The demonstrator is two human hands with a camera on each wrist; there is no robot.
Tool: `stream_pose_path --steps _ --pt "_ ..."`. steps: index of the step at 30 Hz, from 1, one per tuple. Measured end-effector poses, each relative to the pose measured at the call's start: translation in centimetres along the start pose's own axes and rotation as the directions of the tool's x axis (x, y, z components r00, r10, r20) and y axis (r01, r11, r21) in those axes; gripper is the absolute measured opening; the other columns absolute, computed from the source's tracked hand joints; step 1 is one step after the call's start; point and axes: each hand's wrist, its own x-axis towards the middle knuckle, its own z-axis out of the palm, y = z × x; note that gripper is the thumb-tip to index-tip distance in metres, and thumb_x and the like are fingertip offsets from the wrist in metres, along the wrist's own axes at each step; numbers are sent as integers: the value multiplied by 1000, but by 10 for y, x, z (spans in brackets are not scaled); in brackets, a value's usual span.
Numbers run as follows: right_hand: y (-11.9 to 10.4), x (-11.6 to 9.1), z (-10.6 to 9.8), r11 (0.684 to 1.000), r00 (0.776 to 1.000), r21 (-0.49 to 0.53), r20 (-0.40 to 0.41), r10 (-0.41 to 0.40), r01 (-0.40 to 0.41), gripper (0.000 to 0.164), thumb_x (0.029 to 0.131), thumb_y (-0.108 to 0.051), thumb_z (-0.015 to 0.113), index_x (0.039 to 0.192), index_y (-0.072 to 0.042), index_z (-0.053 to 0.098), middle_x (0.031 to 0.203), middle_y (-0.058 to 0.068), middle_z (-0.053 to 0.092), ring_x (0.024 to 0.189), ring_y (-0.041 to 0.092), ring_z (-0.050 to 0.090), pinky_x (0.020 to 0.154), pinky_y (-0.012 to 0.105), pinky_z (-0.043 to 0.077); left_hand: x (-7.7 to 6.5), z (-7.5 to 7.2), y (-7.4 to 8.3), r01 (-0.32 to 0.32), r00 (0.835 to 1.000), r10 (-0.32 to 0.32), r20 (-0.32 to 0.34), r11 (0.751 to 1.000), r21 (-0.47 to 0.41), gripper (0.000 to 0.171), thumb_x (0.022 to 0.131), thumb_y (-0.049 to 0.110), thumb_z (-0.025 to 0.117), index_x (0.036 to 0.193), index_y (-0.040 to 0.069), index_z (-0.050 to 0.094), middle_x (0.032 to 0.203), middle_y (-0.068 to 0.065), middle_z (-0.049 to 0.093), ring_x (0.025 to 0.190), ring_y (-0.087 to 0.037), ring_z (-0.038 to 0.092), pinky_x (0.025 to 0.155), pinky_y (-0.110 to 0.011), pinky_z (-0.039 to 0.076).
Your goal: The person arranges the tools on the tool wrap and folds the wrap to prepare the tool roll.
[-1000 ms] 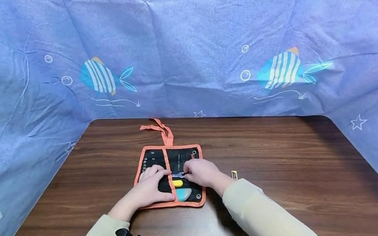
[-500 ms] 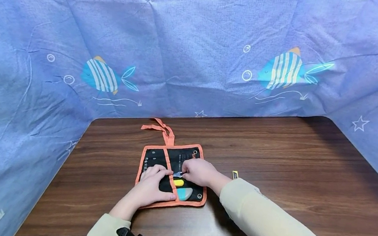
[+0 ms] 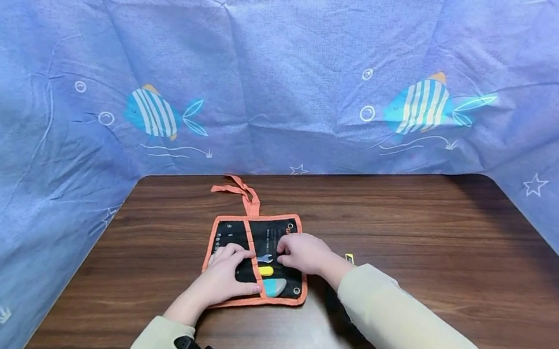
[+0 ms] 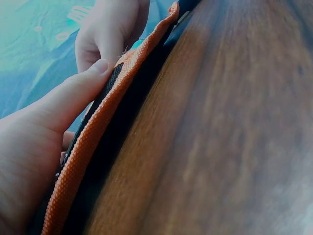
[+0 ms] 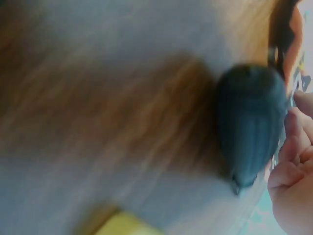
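A black tool pouch [image 3: 230, 228] with orange edging lies spread on the table in the head view. An open-end wrench [image 3: 265, 258], a yellow-ended tool [image 3: 265, 270] and a teal-and-grey rounded tool [image 3: 274, 287] stick out of its pockets. My left hand [image 3: 226, 275] rests on the pouch's left part, the thumb along the orange band; in the left wrist view that thumb lies straight on the pouch. Just right of the wrench, my right hand [image 3: 303, 253] hovers over the pouch, fingers loosely bent and holding nothing visible.
Orange ties [image 3: 246, 192] extend from the pouch's far edge. A small yellow-and-black item [image 3: 350, 258] lies behind the right sleeve. In the right wrist view, a dark rounded object [image 5: 251, 125] is too blurred to identify. A blue fish-print cloth [image 3: 282, 70] hangs behind the brown table [image 3: 408, 231].
My right hand has let go of the wrench and drawn slightly right, so the wrench's open end now shows. The left hand stays on the pouch.
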Motion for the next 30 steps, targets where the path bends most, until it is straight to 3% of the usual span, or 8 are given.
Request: stream_pose_path --steps 8,14,22,30 --pt "24 -20 -19 998 998 56 -49 42 -40 16 87 -25 65 99 -14 67 81 -7 61 71 10 53 71 33 45 2 2 3 27 999 -23 -35 995 93 81 66 75 62 127 21 58 116 1 47 109 -22 38 94 -50 29" --pt "49 -43 -29 998 993 42 -106 46 -42 16 85 -25 65 96 -14 67 83 -8 63 75 10 56 74 36 47 4 2 3 47 997 -37 -67 987 153 77 69 72 63 127 21 58 116 -3 47 110 -26 37 94 -53 25" --pt "76 -70 -32 999 986 29 -166 30 -26 20 82 -27 67 94 -11 64 78 -7 58 70 9 52 68 34 45 9 1 2 48 998 -40 -45 982 184 80 72 72 59 132 19 54 118 -5 48 111 -28 37 94 -53 26" --pt "90 -99 -28 997 973 65 -225 52 -38 37 80 -35 71 100 -8 57 90 0 50 81 15 51 74 38 43 15 -1 -3 19 999 -13 -36 981 192 82 71 73 59 134 21 52 118 -5 49 113 -28 39 92 -54 29"
